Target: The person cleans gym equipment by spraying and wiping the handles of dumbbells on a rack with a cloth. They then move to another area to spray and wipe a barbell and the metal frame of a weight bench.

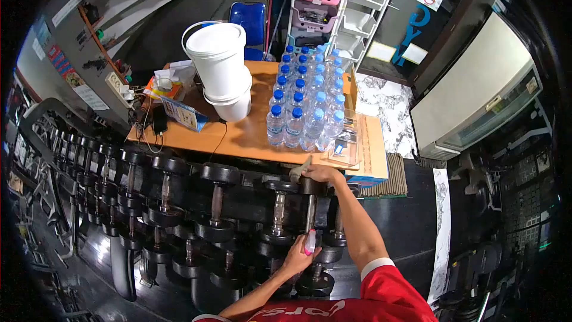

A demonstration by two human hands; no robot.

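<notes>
My left hand [300, 257] is closed around a small pink-and-white spray bottle [310, 242], held low by the near end of a dumbbell [311, 211]. Most of the bottle's body is hidden by the hand. Farther out, my right hand [322, 173] grips a greyish cloth [300, 170] at the far head of that same dumbbell, which lies on the rack. The cloth hangs out past the fingers on the left side. Another dumbbell [279, 211] sits just left of this one, its metal handle showing.
Dumbbells in two tiers stretch left along the rack. Behind it stands an orange-topped table [250, 143] with rows of water bottles [296, 120], stacked white buckets [217, 62] and a desk calendar [182, 114]. Right are a flattened cardboard piece [372, 143] and a white fridge [476, 83].
</notes>
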